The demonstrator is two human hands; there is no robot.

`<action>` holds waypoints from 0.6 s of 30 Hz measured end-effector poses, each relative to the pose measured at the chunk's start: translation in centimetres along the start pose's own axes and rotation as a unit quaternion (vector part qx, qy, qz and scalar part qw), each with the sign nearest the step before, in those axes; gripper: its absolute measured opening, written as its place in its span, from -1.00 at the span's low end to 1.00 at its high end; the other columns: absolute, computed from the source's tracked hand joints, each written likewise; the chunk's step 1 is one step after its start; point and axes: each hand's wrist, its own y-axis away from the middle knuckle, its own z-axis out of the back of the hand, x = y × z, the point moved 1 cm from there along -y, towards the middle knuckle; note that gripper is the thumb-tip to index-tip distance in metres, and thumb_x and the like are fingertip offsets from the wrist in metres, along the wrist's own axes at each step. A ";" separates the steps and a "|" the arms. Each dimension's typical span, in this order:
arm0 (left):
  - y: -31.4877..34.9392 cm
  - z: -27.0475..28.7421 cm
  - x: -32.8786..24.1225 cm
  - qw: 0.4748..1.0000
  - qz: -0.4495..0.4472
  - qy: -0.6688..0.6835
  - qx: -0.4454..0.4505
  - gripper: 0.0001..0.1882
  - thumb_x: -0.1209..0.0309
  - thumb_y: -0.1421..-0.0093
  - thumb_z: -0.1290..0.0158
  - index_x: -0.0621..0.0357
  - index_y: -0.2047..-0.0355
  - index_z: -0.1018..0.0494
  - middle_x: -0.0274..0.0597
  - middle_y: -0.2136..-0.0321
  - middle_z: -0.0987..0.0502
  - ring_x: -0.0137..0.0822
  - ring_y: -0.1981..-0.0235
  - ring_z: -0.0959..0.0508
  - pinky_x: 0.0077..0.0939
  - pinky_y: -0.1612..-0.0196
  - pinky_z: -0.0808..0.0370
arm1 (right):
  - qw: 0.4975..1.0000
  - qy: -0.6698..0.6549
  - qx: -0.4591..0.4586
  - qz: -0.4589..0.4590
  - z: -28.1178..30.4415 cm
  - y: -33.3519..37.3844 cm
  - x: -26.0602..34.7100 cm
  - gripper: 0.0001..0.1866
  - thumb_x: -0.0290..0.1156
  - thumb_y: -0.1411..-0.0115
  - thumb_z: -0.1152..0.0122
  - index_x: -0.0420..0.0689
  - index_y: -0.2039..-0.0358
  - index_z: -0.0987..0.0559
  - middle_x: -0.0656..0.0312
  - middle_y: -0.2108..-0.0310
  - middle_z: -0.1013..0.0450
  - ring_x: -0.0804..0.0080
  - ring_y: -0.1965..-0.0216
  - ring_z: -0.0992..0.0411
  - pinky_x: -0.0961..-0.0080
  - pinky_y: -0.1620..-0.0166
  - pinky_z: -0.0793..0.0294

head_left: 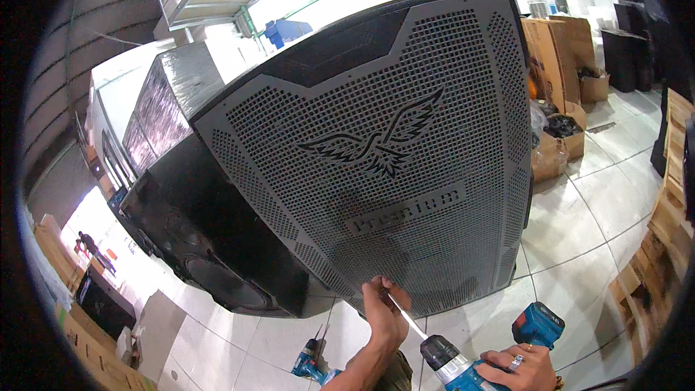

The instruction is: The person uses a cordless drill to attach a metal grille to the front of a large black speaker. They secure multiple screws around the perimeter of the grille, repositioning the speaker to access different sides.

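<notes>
**Drill bit meets the lower edge of a perforated speaker grille**

The person stands over a large black speaker cabinet (239, 246) fronted by a grey perforated metal grille (405, 159), which fills the middle of the view and bears a cut-out bird emblem (380, 141). The left hand (384, 315) is raised to the grille's lower edge, its fingers pinched together around the tip of a long silver driver bit (407, 318), right where the bit touches the metal. The right hand (525, 366), wearing a ring, is wrapped firmly around the handle of a blue cordless drill (470, 362) at the bottom of the view, with the bit running up and to the left from its chuck. A second blue drill (310, 363) lies on the white tiled floor (579, 246) just to the left of the left forearm. More black cabinets (163, 101) stand behind the first one, on the left. Cardboard boxes (561, 51) sit beyond the grille on the right, and wooden pallets (666, 224) line the right edge.
</notes>
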 end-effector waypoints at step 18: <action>-0.1 0.4 -0.3 0.998 -0.006 -0.030 0.053 -0.66 0.06 -0.30 0.26 -0.03 0.49 -0.23 -0.46 0.82 -0.05 -0.48 0.78 -0.04 -0.50 0.68 0.00 | 1.000 0.008 -0.007 0.011 0.0 -0.2 0.3 -0.66 -0.50 0.05 -0.16 -0.15 0.18 -0.55 0.09 0.26 -0.50 0.24 0.37 -0.48 0.37 0.35 -0.44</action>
